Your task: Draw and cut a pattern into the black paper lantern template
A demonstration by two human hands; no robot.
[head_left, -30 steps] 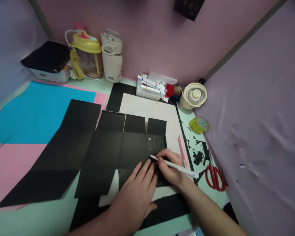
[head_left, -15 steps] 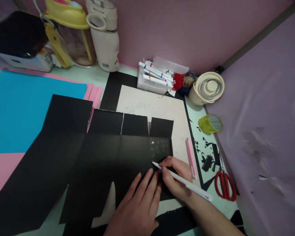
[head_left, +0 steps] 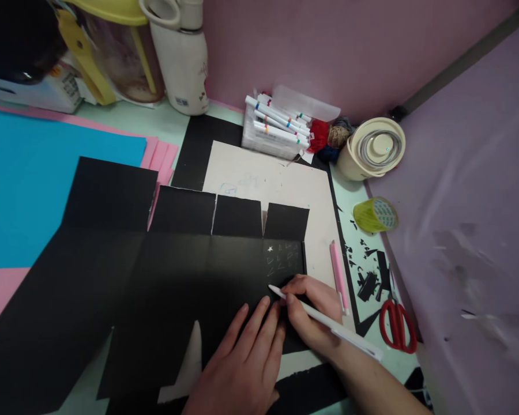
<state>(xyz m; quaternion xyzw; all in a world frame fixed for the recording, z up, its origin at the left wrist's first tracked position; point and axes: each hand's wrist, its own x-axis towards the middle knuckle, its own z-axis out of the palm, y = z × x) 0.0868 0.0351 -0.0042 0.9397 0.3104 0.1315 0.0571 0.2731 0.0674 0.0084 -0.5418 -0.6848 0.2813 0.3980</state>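
A large black card (head_left: 177,271), with creases and cut flaps along its far edge, lies before me. My right hand (head_left: 315,305) grips a white pen (head_left: 324,320), its tip on or just over the card. Beyond the tip, small light triangular marks (head_left: 280,256) and one white star (head_left: 270,249) show on the right panel. Flat on the card rests my left hand (head_left: 246,357), fingers stretched out and slightly apart, left of the pen. A pink craft knife (head_left: 339,276) lies right of my right hand, on the pale board (head_left: 320,190) under the card.
Red-handled scissors (head_left: 398,325), black scraps (head_left: 367,285) and a yellow tape roll (head_left: 375,215) lie at the right. Behind stand a marker box (head_left: 272,144), a cream round container (head_left: 374,148), a white bottle (head_left: 181,69) and a yellow-lidded jug (head_left: 121,57). Blue paper (head_left: 21,190) lies left.
The camera view has shifted slightly, so the back items sit higher in the picture. Both hands and the pen keep nearly the same place on the card.
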